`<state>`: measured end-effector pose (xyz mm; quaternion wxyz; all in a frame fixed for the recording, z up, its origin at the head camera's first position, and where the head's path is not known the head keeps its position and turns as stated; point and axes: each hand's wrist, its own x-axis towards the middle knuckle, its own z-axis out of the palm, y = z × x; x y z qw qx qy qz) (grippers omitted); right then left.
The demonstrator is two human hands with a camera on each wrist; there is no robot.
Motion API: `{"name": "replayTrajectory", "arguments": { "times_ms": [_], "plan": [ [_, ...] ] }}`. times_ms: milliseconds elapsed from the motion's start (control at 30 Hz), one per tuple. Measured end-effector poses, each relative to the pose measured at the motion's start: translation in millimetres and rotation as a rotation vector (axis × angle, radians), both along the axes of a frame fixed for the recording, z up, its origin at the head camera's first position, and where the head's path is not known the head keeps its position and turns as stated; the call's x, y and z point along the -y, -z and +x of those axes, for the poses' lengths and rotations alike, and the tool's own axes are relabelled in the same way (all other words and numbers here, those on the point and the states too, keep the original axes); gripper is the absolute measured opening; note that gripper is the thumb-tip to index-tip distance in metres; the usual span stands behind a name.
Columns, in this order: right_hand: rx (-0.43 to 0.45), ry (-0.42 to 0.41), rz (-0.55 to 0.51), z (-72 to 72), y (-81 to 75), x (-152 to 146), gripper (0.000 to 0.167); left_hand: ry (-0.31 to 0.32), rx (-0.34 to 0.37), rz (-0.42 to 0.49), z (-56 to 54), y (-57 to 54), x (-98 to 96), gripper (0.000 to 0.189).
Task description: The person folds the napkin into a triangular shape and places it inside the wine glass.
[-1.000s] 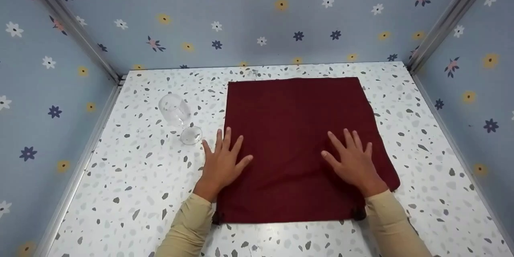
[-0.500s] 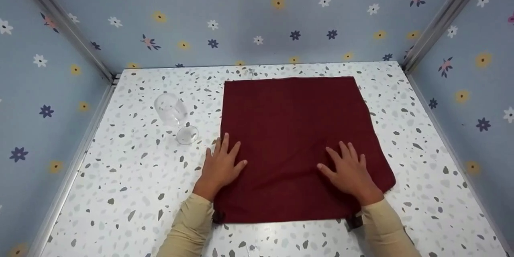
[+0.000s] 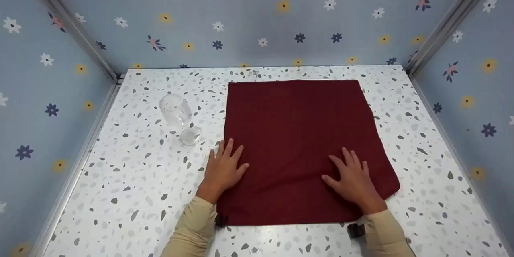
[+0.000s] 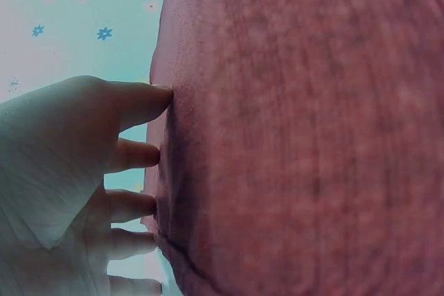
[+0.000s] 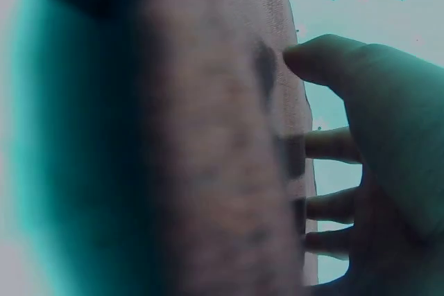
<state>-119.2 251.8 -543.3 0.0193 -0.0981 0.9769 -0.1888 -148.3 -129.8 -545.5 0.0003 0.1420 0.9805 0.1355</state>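
Observation:
A dark red cloth [image 3: 289, 136] lies spread nearly flat on the speckled table, with slight creases in its nearer half. My left hand [image 3: 223, 170] rests on its left edge, fingers spread and pointing away. On the nearer right part of the cloth, my right hand [image 3: 353, 180] touches it with fingers spread and a little bent. In the left wrist view the fingertips of the left hand [image 4: 76, 171] meet the cloth [image 4: 312, 136]. The right wrist view shows the right hand [image 5: 374, 143] against the cloth [image 5: 215, 157], which is blurred up close. Neither hand grips anything.
A clear stemmed glass [image 3: 175, 110] lies on its side left of the cloth, its round foot towards the left hand. The white speckled table [image 3: 132, 176] is enclosed by a flowered back wall [image 3: 261, 16] and side walls. Dark wrist cameras show beneath both wrists.
Both hands have slid back over the cloth towards the person, the right one further. The cloth and the glass stay in place on the table; the head view shifts slightly.

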Motion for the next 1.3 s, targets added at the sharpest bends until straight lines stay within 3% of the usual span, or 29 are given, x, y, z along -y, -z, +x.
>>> {"name": "replayTrajectory", "arguments": {
  "times_ms": [467,767,1000,1300],
  "plan": [
    [0.039,-0.035,0.000,3.1,-1.2,-12.3,0.072,0.003,-0.045,0.008,12.2,3.9,-2.8,0.059],
    [0.042,-0.049,-0.029,6.8,-0.1,-22.1,0.071,0.009,0.033,0.040,18.5,-2.5,-3.5,0.059],
    [0.055,-0.050,-0.029,6.7,-1.5,-28.9,0.072,0.010,0.072,0.095,15.4,-10.7,-1.0,0.053],
    [0.068,-0.043,-0.050,9.5,2.3,-33.3,0.074,-0.014,0.018,0.136,7.4,-16.0,-0.4,0.048]
  ]
}}
